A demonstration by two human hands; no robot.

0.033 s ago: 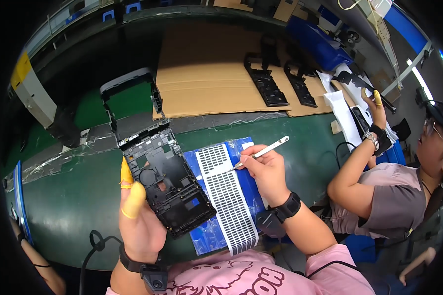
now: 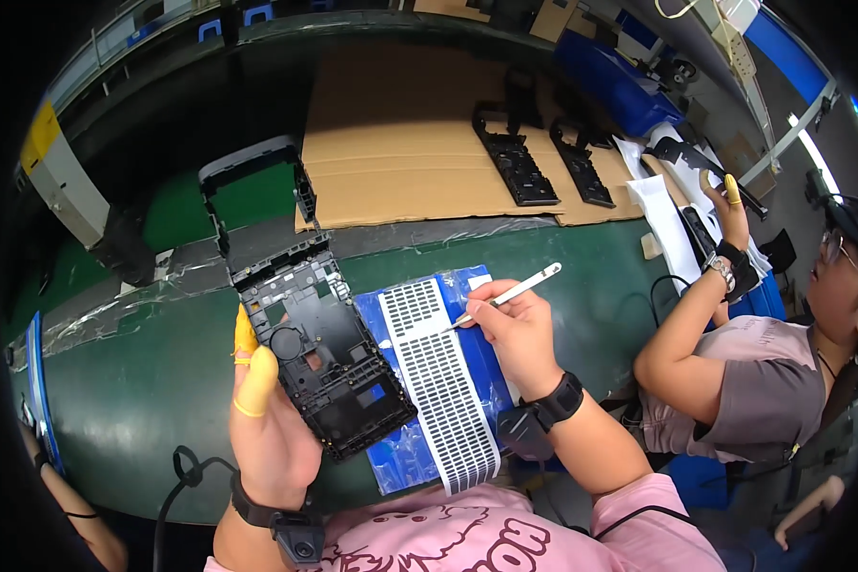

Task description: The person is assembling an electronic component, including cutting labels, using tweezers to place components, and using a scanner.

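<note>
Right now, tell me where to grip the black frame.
Grip the black frame by its bare long left edge, coming from the left, as the left hand does. Its right edge lies over the white sticker sheet, and its face is ribbed and cut out.

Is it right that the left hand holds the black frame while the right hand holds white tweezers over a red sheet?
Not quite: the sheet is blue, as the head view shows. The left hand holds the black frame, and the right hand holds white tweezers.

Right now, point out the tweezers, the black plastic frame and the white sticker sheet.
tweezers (image 2: 515,289), head view, mid-shaft.
black plastic frame (image 2: 338,367), head view, central panel.
white sticker sheet (image 2: 443,386), head view, middle of the dotted strip.
</note>
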